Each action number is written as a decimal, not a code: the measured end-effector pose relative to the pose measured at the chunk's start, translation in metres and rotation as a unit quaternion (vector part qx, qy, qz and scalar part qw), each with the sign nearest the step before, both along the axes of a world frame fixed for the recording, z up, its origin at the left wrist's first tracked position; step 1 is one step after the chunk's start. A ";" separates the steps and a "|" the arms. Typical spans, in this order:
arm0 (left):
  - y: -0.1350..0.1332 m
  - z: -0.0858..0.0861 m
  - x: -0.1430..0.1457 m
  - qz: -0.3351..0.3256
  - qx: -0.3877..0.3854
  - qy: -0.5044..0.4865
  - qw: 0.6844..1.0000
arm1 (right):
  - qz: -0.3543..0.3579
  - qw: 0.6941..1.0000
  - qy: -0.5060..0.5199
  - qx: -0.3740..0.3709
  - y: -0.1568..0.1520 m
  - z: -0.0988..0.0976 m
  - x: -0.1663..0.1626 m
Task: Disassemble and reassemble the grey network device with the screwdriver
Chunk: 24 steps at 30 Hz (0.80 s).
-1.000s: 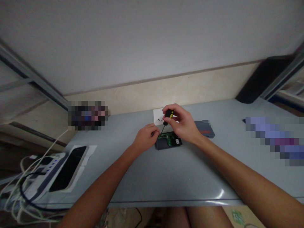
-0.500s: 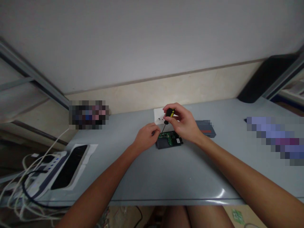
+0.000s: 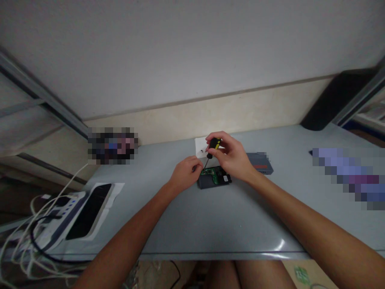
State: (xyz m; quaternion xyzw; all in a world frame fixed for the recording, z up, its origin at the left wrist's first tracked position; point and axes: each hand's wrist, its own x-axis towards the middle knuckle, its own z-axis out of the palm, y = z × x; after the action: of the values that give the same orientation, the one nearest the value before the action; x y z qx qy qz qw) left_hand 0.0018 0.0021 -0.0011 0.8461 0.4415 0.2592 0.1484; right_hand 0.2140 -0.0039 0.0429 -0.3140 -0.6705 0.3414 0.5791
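An opened dark device (image 3: 207,181) with a green circuit board (image 3: 215,176) showing lies on the table. At its left end, my left hand (image 3: 187,172) is closed, fingertips curled against the device's edge; a dark part shows between them. My right hand (image 3: 233,156) grips a black and yellow screwdriver (image 3: 214,143) by its handle. The thin shaft slants down to the left, its tip at the board's upper left near my left fingertips. What lies exactly under the tip is too small to make out.
Behind the device, a white paper (image 3: 201,145) carries several tiny dark bits. A flat grey box (image 3: 261,163) lies right of my right hand. At left are a phone (image 3: 90,210), a power strip (image 3: 64,216) and tangled cables (image 3: 22,249). A black cylinder (image 3: 333,100) leans at the back right.
Both hands stay at the device almost unmoved. The screwdriver handle has shifted very slightly left, its tip still at the board.
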 end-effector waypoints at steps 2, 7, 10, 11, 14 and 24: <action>0.000 0.000 0.000 0.003 -0.001 0.000 1.000 | 0.003 1.000 0.000 0.003 0.000 0.000 0.000; 0.000 -0.001 -0.001 0.001 0.002 -0.001 1.000 | -0.006 1.000 0.021 0.002 0.001 -0.001 0.000; 0.000 -0.001 0.000 0.002 0.004 0.003 1.000 | -0.007 1.000 0.024 -0.005 0.001 -0.002 -0.001; 0.001 -0.001 0.000 0.003 0.003 0.004 1.000 | -0.005 1.000 0.024 -0.007 0.001 -0.003 -0.002; 0.001 -0.001 0.000 0.003 0.001 0.001 1.000 | 0.001 1.000 0.029 -0.012 0.001 -0.003 -0.002; 0.000 0.000 -0.001 0.001 0.000 -0.006 1.000 | -0.009 0.999 0.031 -0.009 0.001 0.000 0.000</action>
State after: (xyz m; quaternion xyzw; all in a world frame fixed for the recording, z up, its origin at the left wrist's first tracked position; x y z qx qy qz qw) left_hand 0.0012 0.0024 -0.0014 0.8440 0.4413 0.2646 0.1510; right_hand 0.2138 -0.0027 0.0430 -0.3144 -0.6459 0.3518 0.6001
